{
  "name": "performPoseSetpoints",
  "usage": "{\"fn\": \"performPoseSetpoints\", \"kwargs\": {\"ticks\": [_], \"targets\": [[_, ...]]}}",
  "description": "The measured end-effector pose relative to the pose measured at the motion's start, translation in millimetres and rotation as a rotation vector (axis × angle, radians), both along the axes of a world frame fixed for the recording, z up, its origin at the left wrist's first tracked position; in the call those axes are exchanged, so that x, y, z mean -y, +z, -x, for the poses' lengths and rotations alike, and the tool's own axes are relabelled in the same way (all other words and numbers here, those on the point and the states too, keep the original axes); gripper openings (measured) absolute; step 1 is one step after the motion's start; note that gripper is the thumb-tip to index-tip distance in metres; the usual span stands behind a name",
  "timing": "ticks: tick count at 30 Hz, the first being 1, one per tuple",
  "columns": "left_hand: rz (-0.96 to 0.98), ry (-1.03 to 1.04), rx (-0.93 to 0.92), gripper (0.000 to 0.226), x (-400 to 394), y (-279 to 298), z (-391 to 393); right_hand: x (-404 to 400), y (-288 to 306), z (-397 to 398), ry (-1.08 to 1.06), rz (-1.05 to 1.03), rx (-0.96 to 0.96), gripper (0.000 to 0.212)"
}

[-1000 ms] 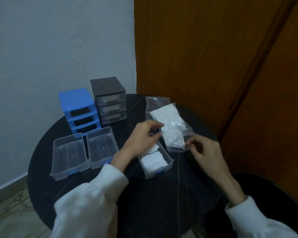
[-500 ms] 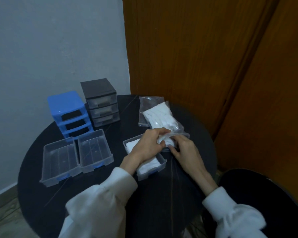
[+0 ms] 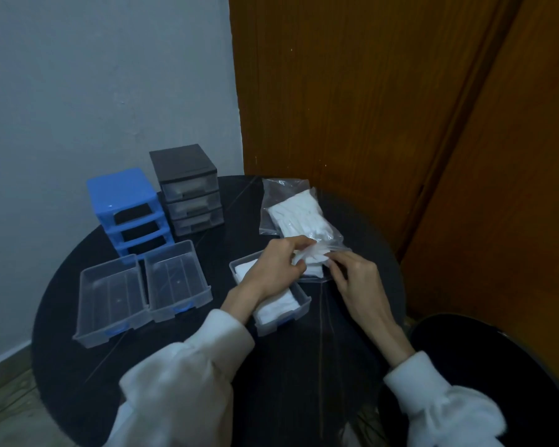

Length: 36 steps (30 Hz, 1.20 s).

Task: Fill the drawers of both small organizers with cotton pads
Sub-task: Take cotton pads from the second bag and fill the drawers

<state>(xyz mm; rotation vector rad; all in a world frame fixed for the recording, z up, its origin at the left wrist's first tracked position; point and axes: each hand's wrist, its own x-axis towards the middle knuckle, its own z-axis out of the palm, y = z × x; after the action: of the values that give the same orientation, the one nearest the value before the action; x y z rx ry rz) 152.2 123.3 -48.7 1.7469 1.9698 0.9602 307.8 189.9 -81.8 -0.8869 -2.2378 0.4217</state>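
Observation:
On the round black table (image 3: 304,359) lies a clear plastic bag of white cotton pads (image 3: 299,217). My left hand (image 3: 276,269) pinches a few cotton pads (image 3: 310,258) at the bag's open mouth, above a clear drawer (image 3: 299,309) holding white pads. My right hand (image 3: 357,279) grips the bag's near edge. Two clear drawers (image 3: 110,301) (image 3: 176,279) with nothing in them lie side by side on the left. Behind them stand a blue organizer (image 3: 126,208) with three vacant slots and a black organizer (image 3: 186,187) with its drawers in.
A grey wall rises behind the organizers and a brown wooden door (image 3: 352,108) stands at the back right. A black round seat (image 3: 497,366) sits low at the right, close to the table's edge. Wooden floor shows at the bottom left.
My left hand went from the filled drawer to the bag's mouth and took hold of pads. My right hand moved in to the bag's near edge. The camera view shifted slightly.

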Motion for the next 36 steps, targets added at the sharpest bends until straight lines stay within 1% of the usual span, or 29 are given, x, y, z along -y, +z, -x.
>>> {"fn": "performPoseSetpoints", "kwargs": {"ticks": [3, 7, 11, 16, 19, 21, 24, 26, 28, 29, 30, 32, 34, 36], "targets": [[-0.011, -0.002, -0.003, 0.044, 0, 0, -1, 3, 2, -3, -0.017, 0.006, -0.019, 0.024], [-0.015, -0.016, 0.0, 0.044, -1, 1, -4, 8, 1, 2, 0.019, -0.049, 0.056, 0.032], [-0.005, -0.015, -0.01, 0.045, -1, 2, -3, 8, 1, 6, 0.037, -0.081, 0.036, 0.027], [-0.003, -0.011, -0.02, 0.046, 1, 2, 1, 10, 8, -1, 0.03, -0.061, -0.06, 0.026], [-0.021, 0.006, 0.013, 0.055, 4, 2, 1, 12, 15, -7, 0.033, -0.03, -0.116, 0.024], [-0.059, 0.013, 0.037, 0.057, 9, 4, 1, 14, 22, -11, 0.039, 0.001, -0.193, 0.019], [-0.132, 0.051, 0.028, 0.046, 23, 7, 4, 17, 31, -13, 0.036, 0.073, -0.313, 0.014], [-0.154, 0.088, 0.042, 0.04, 38, 9, 11, 21, 35, -10, 0.036, 0.151, -0.369, 0.014], [-0.142, 0.121, 0.025, 0.039, 55, 12, 21, 27, 37, -3, 0.062, 0.252, -0.431, 0.017], [-0.112, 0.13, 0.002, 0.043, 65, 14, 27, 29, 37, 0, 0.078, 0.303, -0.447, 0.018], [-0.064, 0.131, -0.018, 0.052, 73, 16, 31, 32, 38, 4, 0.098, 0.348, -0.45, 0.017], [0.057, 0.115, -0.052, 0.08, 88, 18, 37, 35, 37, 11, 0.141, 0.413, -0.425, 0.012], [0.16, 0.088, -0.088, 0.102, 96, 19, 38, 37, 36, 18, 0.168, 0.463, -0.388, 0.011], [0.215, 0.059, -0.101, 0.115, 98, 17, 37, 38, 34, 24, 0.195, 0.533, -0.347, 0.014]]}}
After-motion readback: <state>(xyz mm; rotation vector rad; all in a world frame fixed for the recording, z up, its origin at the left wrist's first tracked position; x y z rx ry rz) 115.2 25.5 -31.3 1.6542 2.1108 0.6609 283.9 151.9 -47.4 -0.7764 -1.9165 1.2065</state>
